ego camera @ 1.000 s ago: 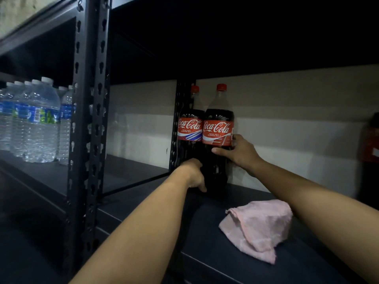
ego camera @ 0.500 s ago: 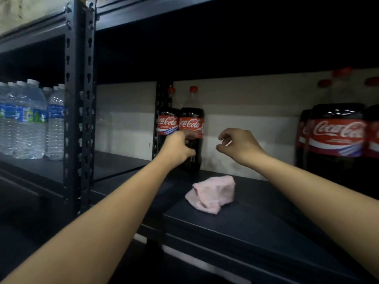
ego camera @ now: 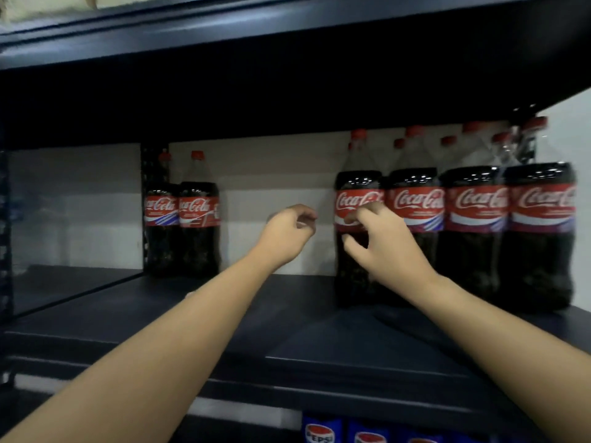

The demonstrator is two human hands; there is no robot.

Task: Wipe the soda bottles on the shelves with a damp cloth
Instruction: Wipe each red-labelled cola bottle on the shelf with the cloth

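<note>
Two Coca-Cola bottles (ego camera: 182, 225) stand together at the back left of the dark shelf (ego camera: 345, 343). Several more stand in a row at the right. My right hand (ego camera: 380, 251) reaches the leftmost bottle of that row (ego camera: 356, 183), with fingers and thumb spread in front of its label and not closed round it. My left hand (ego camera: 286, 236) hovers in the gap between the two groups, fingers loosely curled and holding nothing. My left forearm hides the pink cloth, except perhaps a pale sliver (ego camera: 189, 294) at the arm's edge.
The shelf above (ego camera: 287, 43) hangs low over the bottle caps. A perforated upright post (ego camera: 148, 174) stands behind the two left bottles. Pepsi bottle tops (ego camera: 321, 433) show on the level below. The picture is blurred by motion.
The view swung right. Both hands left the two bottles at the left and moved toward the right-hand row. The cloth went out of sight under my left forearm.
</note>
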